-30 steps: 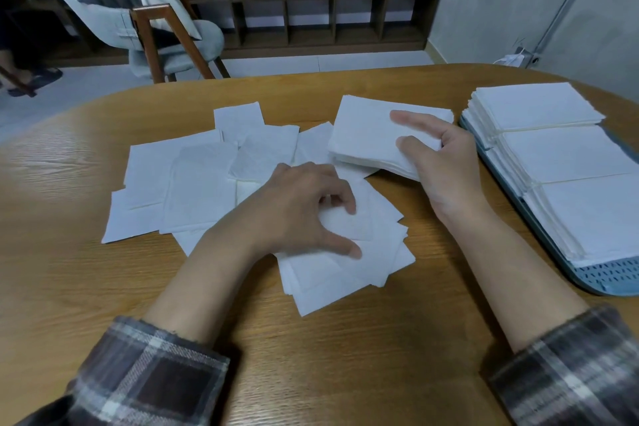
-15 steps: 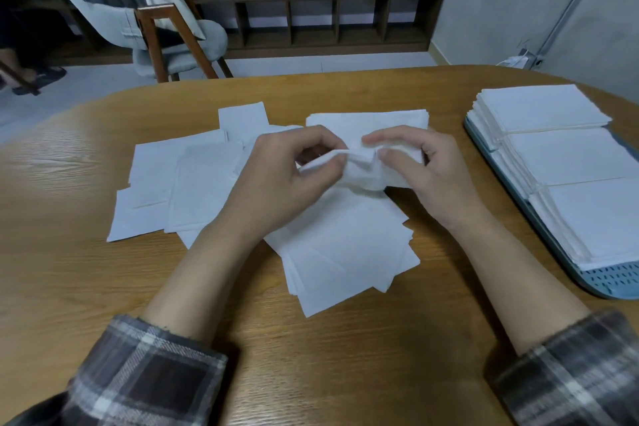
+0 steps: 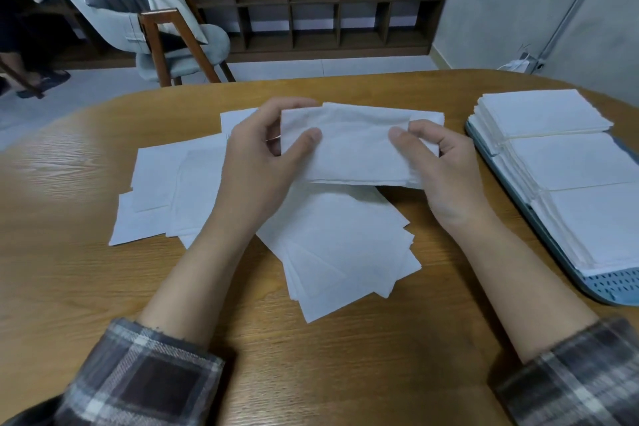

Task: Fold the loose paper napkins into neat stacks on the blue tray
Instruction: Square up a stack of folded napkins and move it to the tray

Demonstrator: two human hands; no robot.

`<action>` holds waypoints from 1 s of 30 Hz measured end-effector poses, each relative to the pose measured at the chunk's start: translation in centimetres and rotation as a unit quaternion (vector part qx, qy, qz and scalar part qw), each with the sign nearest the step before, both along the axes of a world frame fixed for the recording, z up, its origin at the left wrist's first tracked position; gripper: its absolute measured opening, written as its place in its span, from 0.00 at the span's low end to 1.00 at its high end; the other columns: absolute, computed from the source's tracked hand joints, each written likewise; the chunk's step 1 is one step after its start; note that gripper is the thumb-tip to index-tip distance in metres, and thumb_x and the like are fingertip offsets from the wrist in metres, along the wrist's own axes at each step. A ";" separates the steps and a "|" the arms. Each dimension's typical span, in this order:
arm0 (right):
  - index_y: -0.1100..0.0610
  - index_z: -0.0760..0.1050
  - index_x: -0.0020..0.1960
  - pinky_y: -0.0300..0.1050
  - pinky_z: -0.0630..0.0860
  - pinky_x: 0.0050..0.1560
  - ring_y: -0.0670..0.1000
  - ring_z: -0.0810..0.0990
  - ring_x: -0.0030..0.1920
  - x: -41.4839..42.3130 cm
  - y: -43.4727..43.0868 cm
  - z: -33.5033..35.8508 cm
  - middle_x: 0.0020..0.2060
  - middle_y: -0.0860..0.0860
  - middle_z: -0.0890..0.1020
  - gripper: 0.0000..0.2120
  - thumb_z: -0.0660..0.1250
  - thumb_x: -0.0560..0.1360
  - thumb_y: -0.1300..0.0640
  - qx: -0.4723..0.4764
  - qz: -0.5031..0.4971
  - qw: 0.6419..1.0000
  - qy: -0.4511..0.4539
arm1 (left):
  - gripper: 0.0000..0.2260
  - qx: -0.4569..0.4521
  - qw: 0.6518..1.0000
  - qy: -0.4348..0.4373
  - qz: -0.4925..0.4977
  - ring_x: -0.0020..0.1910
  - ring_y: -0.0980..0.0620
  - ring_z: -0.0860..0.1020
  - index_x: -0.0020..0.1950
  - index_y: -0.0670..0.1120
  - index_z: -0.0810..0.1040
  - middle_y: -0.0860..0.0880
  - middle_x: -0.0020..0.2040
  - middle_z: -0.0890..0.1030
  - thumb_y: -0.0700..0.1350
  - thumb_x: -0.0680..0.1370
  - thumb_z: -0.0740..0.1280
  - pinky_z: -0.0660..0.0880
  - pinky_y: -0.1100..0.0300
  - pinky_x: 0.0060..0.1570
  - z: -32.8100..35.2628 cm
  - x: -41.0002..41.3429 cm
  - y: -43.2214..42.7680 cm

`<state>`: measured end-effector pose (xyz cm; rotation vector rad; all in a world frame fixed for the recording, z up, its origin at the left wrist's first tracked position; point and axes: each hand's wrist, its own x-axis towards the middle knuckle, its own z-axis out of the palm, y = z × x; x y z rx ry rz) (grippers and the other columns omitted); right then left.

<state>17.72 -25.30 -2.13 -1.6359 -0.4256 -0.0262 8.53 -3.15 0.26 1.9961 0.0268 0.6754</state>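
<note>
Wooden table (image 3: pixel 69 287); tray (image 3: pixel 615 287) of napkin stacks (image 3: pixel 574 162)

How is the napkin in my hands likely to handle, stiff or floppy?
Probably floppy: the napkin wrinkles and bows between the left hand and right hand. Likely very light: thumbs and fingers alone pinch it up. Its thin edge suggests it could tear if tugged.

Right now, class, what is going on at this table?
A person holds one folded napkin above the table, the left hand pinching one end and the right hand the other. Loose napkins lie spread underneath. Three neat stacks already sit on the blue tray at the right.
</note>
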 end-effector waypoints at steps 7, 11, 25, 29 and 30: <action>0.59 0.84 0.52 0.63 0.74 0.71 0.60 0.84 0.60 -0.2 0.1 0.4 0.55 0.58 0.87 0.09 0.72 0.81 0.53 0.083 0.063 0.992 0.069 | 0.13 -0.064 0.997 -0.033 -0.012 0.36 0.38 0.71 0.63 0.53 0.77 0.52 0.49 0.80 0.42 0.82 0.73 0.68 0.48 0.29 0.0 0.1 -0.2; 0.58 0.82 0.63 0.51 0.78 0.65 0.53 0.86 0.60 -0.6 0.5 0.9 0.58 0.53 0.87 0.13 0.70 0.83 0.52 0.119 0.073 0.978 0.155 | 0.06 -0.060 0.998 -0.004 -0.037 0.37 0.34 0.71 0.55 0.48 0.85 0.56 0.52 0.85 0.38 0.83 0.70 0.67 0.44 0.32 -0.2 0.1 -0.2; 0.59 0.86 0.55 0.43 0.83 0.50 0.52 0.88 0.53 -1.3 0.3 1.0 0.52 0.52 0.89 0.08 0.71 0.82 0.56 0.018 0.095 0.991 0.095 | 0.05 -0.105 0.992 0.070 -0.004 0.46 0.64 0.80 0.53 0.54 0.88 0.62 0.47 0.86 0.51 0.79 0.76 0.75 0.63 0.48 0.4 -0.3 -0.8; 0.58 0.86 0.54 0.46 0.83 0.51 0.53 0.88 0.53 -1.4 0.4 1.1 0.51 0.53 0.89 0.07 0.72 0.81 0.55 0.016 0.111 0.989 0.095 | 0.04 -0.117 0.987 0.106 -0.022 0.51 0.59 0.85 0.51 0.50 0.90 0.58 0.50 0.88 0.47 0.78 0.78 0.81 0.61 0.50 0.4 -0.3 -0.8; 0.57 0.86 0.53 0.45 0.82 0.50 0.52 0.88 0.52 -1.5 0.4 1.1 0.50 0.53 0.89 0.07 0.72 0.81 0.54 0.015 0.109 0.989 0.096 | 0.04 -0.119 0.987 0.108 -0.025 0.50 0.58 0.86 0.51 0.49 0.90 0.57 0.50 0.88 0.47 0.77 0.78 0.82 0.61 0.49 0.4 -0.3 -0.8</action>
